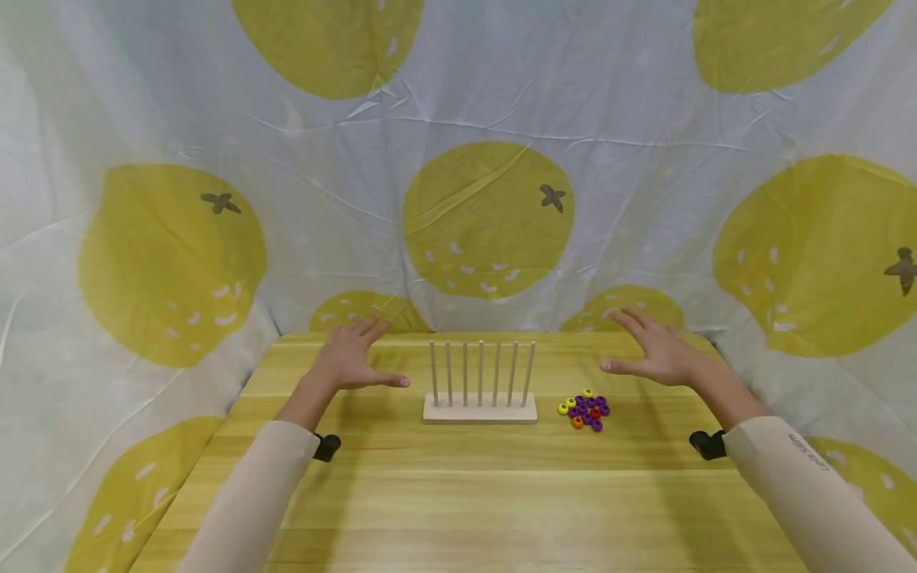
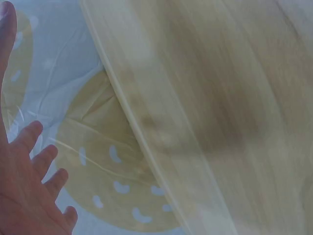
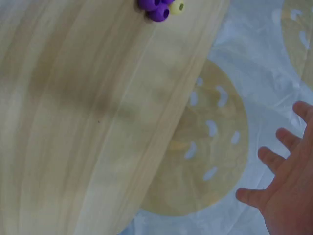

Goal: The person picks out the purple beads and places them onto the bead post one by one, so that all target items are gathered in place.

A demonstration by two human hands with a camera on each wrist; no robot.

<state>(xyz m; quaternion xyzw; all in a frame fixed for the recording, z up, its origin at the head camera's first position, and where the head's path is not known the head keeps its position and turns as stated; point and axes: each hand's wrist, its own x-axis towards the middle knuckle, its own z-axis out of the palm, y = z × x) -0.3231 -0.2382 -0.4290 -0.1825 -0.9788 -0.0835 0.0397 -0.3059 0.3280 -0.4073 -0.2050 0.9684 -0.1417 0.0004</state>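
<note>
A pale wooden rack (image 1: pixel 480 408) with several upright pegs stands near the far middle of the table, its pegs bare. To its right lies a loose cluster of beads (image 1: pixel 589 412) in purple, yellow, orange and red; a few purple beads (image 3: pixel 159 12) show at the top of the right wrist view. My left hand (image 1: pixel 354 356) hovers left of the rack, fingers spread and thumb pointing toward it. On the other side my right hand (image 1: pixel 657 352) is held above and right of the beads, fingers spread. Neither hand touches anything.
The wooden table (image 1: pixel 458 509) ends at a far edge behind the rack. A white curtain (image 1: pixel 630 207) printed with yellow fruit hangs behind the table and along both sides. Dark wrist cameras (image 1: pixel 708 445) sit at the sleeve ends.
</note>
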